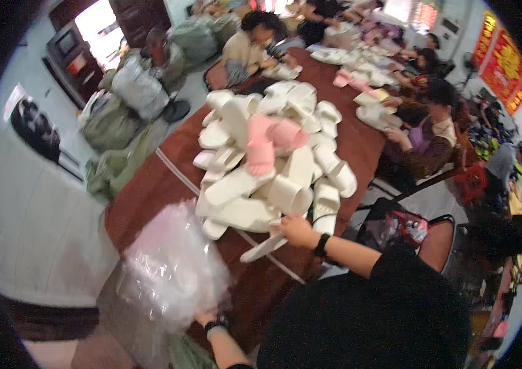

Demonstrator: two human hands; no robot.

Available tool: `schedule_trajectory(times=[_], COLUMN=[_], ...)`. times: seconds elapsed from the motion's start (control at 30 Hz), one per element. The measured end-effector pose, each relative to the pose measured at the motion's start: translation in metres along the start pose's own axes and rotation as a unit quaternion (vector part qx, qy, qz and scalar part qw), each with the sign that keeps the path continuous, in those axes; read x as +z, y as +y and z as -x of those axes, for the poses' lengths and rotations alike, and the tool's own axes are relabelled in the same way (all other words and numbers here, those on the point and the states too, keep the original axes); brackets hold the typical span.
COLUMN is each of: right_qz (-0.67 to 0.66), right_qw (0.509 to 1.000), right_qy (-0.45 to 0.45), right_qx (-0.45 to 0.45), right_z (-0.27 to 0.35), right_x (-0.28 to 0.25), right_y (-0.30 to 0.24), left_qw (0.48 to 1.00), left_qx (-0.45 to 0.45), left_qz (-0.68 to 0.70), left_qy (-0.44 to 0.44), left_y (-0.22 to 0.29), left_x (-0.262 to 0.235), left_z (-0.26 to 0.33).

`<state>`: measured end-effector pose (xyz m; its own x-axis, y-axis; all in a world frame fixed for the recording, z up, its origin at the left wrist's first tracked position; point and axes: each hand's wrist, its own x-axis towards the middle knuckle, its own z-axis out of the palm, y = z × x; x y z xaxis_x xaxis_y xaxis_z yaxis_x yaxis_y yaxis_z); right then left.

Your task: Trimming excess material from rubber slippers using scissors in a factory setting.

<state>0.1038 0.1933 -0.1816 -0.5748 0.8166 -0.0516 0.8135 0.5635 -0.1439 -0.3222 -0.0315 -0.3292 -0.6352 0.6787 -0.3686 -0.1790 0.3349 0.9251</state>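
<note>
A large heap of cream slide slippers [236, 190] covers the middle of the brown table [144, 203]. A pair of pink slippers [262, 147] lies on top of it. At the near edge of the heap, my right hand [298, 231] is closed on a cream slipper [264, 248], whose sole tilts toward the lower left. Lower left, my left hand [207, 316] grips the bottom of a puffy clear plastic bag [172, 264]. Something pale pinkish shows through the bag, but glare and blur hide what it is. The bag partly covers my left fingers.
Several people sit along the table, including one in a light top [245, 52] and one at the right [430, 132]. More slippers [365, 61] lie farther down it. Stuffed sacks [110, 126] stand by the left wall. A chair [436, 246] stands close on my right.
</note>
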Motion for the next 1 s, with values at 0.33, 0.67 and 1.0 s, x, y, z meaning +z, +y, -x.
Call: schedule_trajectory(times=[0.33,0.67,1.0], right_qz=[-0.205,-0.515,-0.412], right_qw=[0.976,0.824,0.824], right_qy=[0.023,0.158,0.292], right_qx=[-0.073,-0.175,-0.258], right_z=[0.012,-0.012,0.039], right_x=[-0.046,-0.076,-0.097], right_y=[-0.042,-0.104,0.052], left_qw=[0.91,0.929,0.934], left_qx=[-0.141,-0.029,0.073], left_qz=[0.314,0.213,0.082], left_qy=[-0.23,-0.3,-0.34], left_y=[0.193,0.29,0.37], left_x=[0.21,0.228,0.256], left_z=[-0.06,-0.052,-0.021])
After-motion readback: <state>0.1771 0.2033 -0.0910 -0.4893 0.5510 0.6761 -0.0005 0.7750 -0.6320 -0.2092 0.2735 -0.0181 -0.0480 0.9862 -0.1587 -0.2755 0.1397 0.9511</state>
